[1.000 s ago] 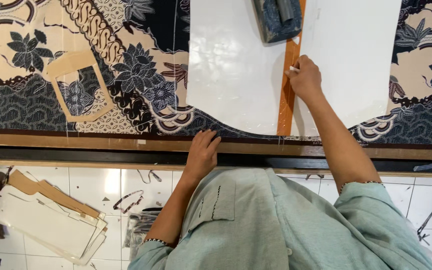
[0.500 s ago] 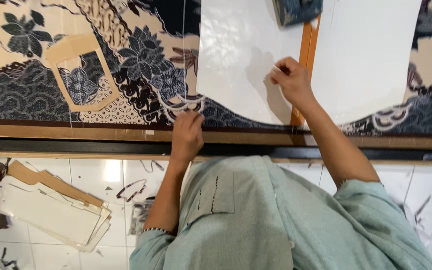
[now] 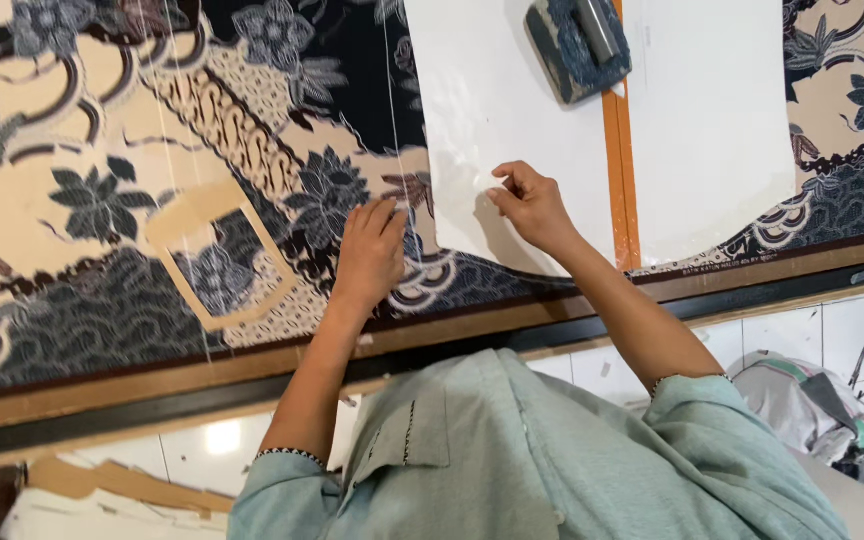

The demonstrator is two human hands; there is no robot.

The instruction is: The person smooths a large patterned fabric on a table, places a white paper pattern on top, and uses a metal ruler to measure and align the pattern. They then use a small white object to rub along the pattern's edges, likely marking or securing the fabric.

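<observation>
On the desk, seen from the head camera, a white paper pattern [image 3: 512,110] lies flat on the batik cloth [image 3: 102,200], its long axis running away from the person. The right hand [image 3: 530,205] seems to pinch its near left edge; the left hand [image 3: 370,255] presses open on the cloth just beside it.

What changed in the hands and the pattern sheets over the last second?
The right hand left the orange ruler and moved left onto the left white pattern sheet. The left hand slid from the table edge up onto the batik fabric beside that sheet. Sheets, ruler and cloth-wrapped weight kept their arrangement.
</observation>
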